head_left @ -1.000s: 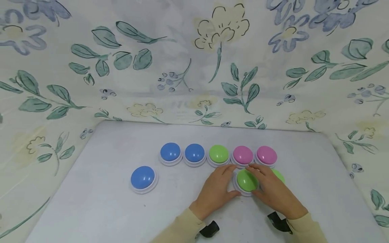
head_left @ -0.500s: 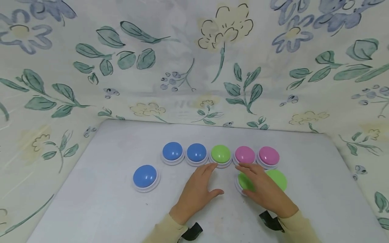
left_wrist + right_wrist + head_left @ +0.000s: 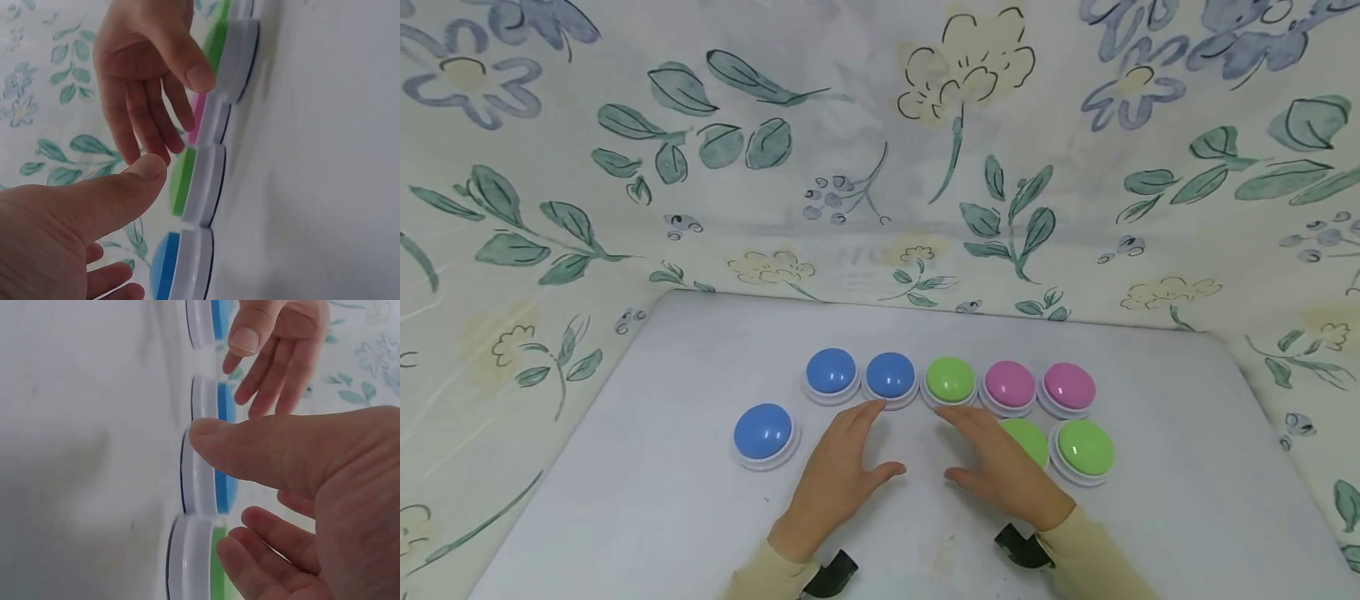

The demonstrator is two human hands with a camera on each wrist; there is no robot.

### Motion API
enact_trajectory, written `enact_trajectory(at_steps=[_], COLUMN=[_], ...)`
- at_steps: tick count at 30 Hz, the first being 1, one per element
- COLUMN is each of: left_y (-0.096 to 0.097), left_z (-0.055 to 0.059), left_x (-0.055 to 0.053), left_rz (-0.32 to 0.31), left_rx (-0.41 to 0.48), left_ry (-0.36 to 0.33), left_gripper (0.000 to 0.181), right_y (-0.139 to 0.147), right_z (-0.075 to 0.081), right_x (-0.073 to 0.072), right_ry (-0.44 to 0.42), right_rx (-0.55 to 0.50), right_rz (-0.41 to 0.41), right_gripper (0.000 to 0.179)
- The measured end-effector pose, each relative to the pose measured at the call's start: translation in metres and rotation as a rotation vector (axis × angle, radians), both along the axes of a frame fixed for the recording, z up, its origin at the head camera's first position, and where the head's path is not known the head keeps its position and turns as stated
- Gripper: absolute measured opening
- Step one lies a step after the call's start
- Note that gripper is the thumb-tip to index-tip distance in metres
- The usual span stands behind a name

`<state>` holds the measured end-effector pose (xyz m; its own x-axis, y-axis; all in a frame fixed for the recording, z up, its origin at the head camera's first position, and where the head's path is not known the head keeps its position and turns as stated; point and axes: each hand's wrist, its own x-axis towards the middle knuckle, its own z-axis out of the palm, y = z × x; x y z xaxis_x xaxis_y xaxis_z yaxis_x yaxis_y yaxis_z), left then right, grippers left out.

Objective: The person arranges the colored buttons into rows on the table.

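Domed push buttons on white round bases stand on a white tabletop. Over the bare middle of the table, my left hand (image 3: 831, 483) holds nothing, its thumb apart from its relaxed fingers. It is nearest to a blue button (image 3: 891, 375) in the back row and a front-left blue button (image 3: 763, 432). My right hand (image 3: 1011, 475), also holding nothing, faces it and partly hides a front green button (image 3: 1027, 437). Its fingertips are close to the back-row green button (image 3: 951, 379). In the left wrist view, both hands hover beside the row with a gap between them.
The back row also has another blue button (image 3: 831, 371), a magenta button (image 3: 1010, 385) and a second magenta button (image 3: 1070, 386). A green button (image 3: 1086, 448) stands at the front right. Floral cloth (image 3: 850, 167) rises behind the tabletop (image 3: 625, 500).
My hands have come away from the front green button and moved left, the left hand first. That button stays beside the other front green one. The view has shifted slightly.
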<state>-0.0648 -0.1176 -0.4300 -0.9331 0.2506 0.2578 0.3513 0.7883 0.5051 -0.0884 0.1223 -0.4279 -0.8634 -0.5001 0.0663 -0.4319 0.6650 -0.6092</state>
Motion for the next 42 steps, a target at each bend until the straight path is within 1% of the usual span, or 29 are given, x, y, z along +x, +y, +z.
enact_trajectory(at_steps=[4,6,10,14,17,20,26,30,34,37,42], left_y=[-0.013,-0.02,-0.035,-0.05,-0.06,-0.071,-0.091,-0.105,-0.116,-0.123,-0.129], left_z=[0.001,0.002,0.004,0.007,0.008,0.009,0.004,0.002,0.001,0.0,-0.005], left_x=[0.003,0.004,0.006,0.009,0.01,0.011,0.012,0.012,0.011,0.01,0.008], left_rz=[0.032,0.049,0.089,0.132,0.166,0.194,0.236,0.269,0.305,0.316,0.289], left_rx=[-0.001,0.004,0.008,0.008,0.004,0.0,0.007,0.008,-0.003,-0.006,0.014], left_ry=[-0.017,-0.022,-0.025,-0.045,-0.071,-0.075,-0.006,0.005,-0.038,-0.089,-0.149], left_gripper=[0.085,0.084,0.083,0.083,0.083,0.084,0.087,0.089,0.091,0.093,0.096], right_y=[-0.011,-0.017,-0.031,-0.047,-0.058,-0.069,-0.092,-0.108,-0.121,-0.129,-0.14], right_z=[-0.001,-0.001,0.0,0.001,0.001,0.0,-0.003,-0.004,-0.003,-0.004,-0.01], right_x=[-0.003,-0.005,-0.008,-0.01,-0.012,-0.014,-0.018,-0.019,-0.02,-0.02,-0.023], right_ry=[0.051,0.057,0.027,-0.004,-0.009,-0.012,-0.018,-0.012,-0.014,-0.014,0.018], right_rx=[-0.013,-0.027,-0.044,-0.067,-0.088,-0.091,-0.098,-0.083,-0.075,-0.084,-0.087], right_rz=[0.055,0.074,0.087,0.098,0.12,0.136,0.16,0.17,0.172,0.171,0.18], right_gripper=[0.077,0.076,0.075,0.074,0.073,0.072,0.072,0.072,0.072,0.074,0.075])
